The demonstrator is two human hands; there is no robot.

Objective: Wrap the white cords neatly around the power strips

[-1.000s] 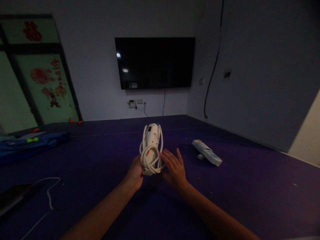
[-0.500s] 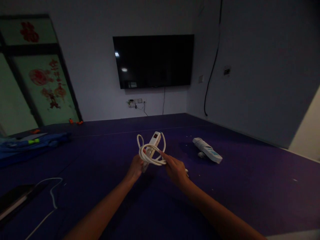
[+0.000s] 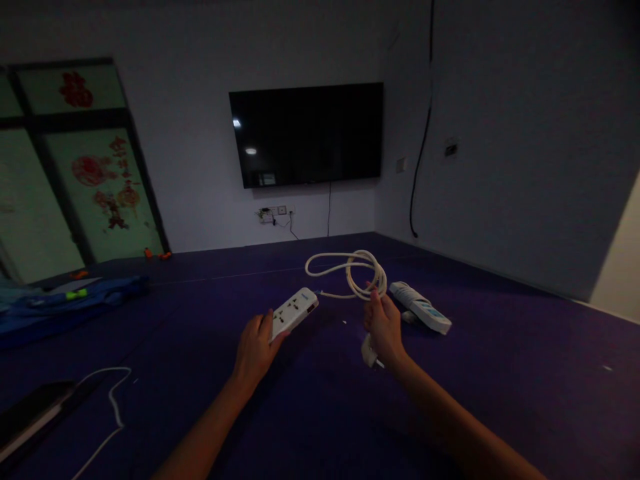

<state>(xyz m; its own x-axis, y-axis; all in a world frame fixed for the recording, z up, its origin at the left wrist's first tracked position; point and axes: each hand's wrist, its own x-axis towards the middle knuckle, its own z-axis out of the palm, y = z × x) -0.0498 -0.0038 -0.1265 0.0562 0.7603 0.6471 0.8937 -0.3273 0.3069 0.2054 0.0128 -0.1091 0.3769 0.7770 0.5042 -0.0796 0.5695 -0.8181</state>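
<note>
My left hand (image 3: 256,348) grips the near end of a white power strip (image 3: 293,311), socket side up, held low over the purple floor mat (image 3: 200,373). My right hand (image 3: 384,327) is closed on the strip's white cord (image 3: 357,273), whose loops stand up above my fingers. The cord's white plug (image 3: 369,351) hangs below that hand. One strand of cord runs from the loops back to the strip's far end.
A second white power strip (image 3: 421,315) lies on the mat just right of my right hand. A thin white cable (image 3: 113,400) and a dark flat object (image 3: 30,413) lie at the left. Blue fabric (image 3: 65,303) sits at far left. A wall-mounted TV (image 3: 307,133) faces me.
The cord was wrapped around the strip; it is now off it. My right hand pulled the loops away to the right, while my left hand lowered the strip and turned its sockets up.
</note>
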